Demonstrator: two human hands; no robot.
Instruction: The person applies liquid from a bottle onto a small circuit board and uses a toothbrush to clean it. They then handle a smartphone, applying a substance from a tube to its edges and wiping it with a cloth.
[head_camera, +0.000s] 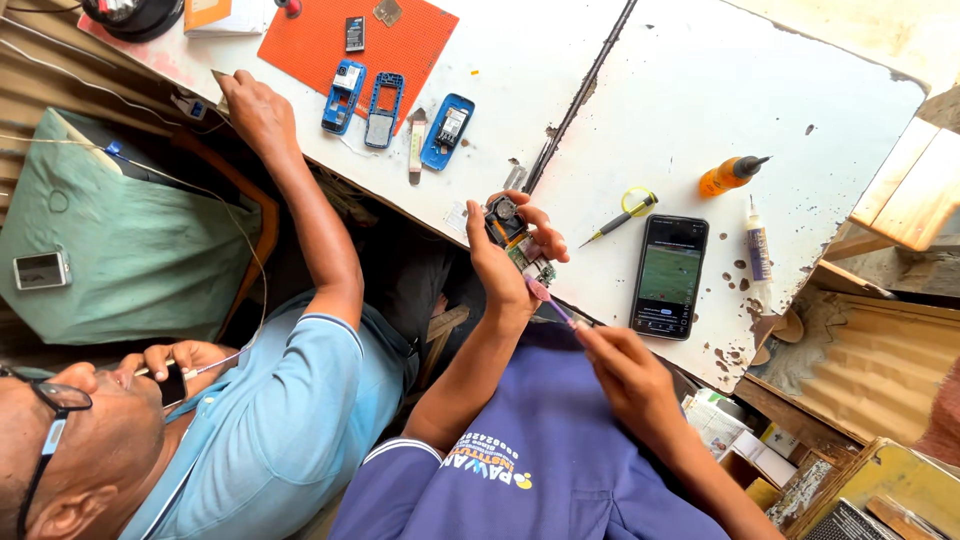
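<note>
My left hand (505, 262) is raised over the near edge of the white table (680, 90) and grips a small phone circuit board (518, 243) between thumb and fingers. My right hand (622, 372) is lower and to the right, close to my purple shirt. It pinches a thin pink-handled tool (549, 303) whose tip points up at the lower end of the board.
A black smartphone (668, 275) with a lit screen, a screwdriver (622, 214), an orange bottle (730, 175) and a small tube (758, 248) lie on the table. Blue phone shells (385, 108) sit by an orange mat (330, 40). A co-worker in light blue rests a hand (255, 112) on the table.
</note>
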